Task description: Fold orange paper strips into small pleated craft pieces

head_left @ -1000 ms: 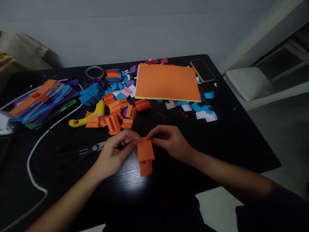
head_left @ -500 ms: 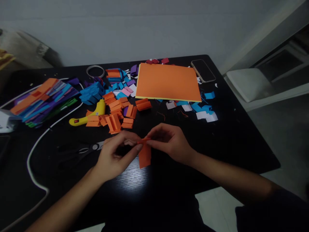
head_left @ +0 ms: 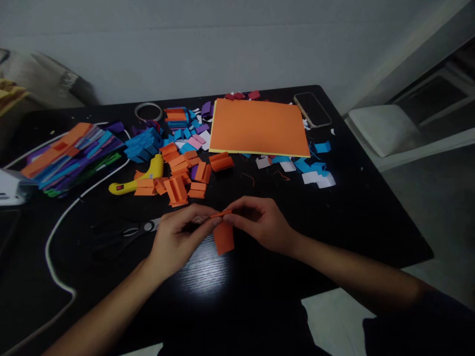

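Between my two hands is a small orange paper strip (head_left: 224, 239), its top edge folded over and the rest hanging down. My left hand (head_left: 178, 236) pinches the fold's left end between thumb and fingers. At the right end, my right hand (head_left: 261, 221) pinches it the same way. Black-handled scissors (head_left: 148, 226) lie beside my left hand, their blades partly hidden behind it. Just beyond my hands is a pile of folded orange paper pieces (head_left: 177, 190), with a yellow glue gun (head_left: 148, 177) against its left side.
A stack of orange sheets (head_left: 260, 127) lies at the back, near a phone (head_left: 312, 109). Blue folded pieces (head_left: 143, 144), a roll of tape (head_left: 148, 112) and a heap of coloured strips (head_left: 74, 155) are on the left. A white cable (head_left: 50, 267) curves along the left. White scraps (head_left: 319, 179) lie right.
The top fold of the orange strip looks flatter and narrower, pressed between my fingertips. My right hand has dipped slightly. Both hands keep their pinch.
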`<action>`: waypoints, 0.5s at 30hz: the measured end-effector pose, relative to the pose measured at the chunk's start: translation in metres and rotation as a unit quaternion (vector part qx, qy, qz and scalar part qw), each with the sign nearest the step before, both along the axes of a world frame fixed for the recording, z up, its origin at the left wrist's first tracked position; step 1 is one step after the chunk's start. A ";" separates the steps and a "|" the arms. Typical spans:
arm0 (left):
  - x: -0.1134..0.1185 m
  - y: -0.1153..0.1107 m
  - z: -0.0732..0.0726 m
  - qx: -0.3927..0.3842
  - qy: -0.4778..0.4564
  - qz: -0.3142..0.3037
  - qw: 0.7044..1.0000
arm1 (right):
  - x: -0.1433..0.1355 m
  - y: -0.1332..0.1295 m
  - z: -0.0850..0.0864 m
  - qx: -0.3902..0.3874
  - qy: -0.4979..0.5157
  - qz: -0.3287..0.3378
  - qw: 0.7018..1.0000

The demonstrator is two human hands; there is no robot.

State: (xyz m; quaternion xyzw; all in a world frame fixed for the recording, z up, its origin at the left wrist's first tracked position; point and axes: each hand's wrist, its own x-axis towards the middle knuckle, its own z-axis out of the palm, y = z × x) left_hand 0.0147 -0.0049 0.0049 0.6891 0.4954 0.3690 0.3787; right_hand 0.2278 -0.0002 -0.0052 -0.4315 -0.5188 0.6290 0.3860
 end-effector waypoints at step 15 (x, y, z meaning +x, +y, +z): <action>0.000 0.001 -0.001 -0.057 -0.057 -0.017 0.997 | -0.001 -0.002 0.001 0.014 -0.005 -0.022 1.000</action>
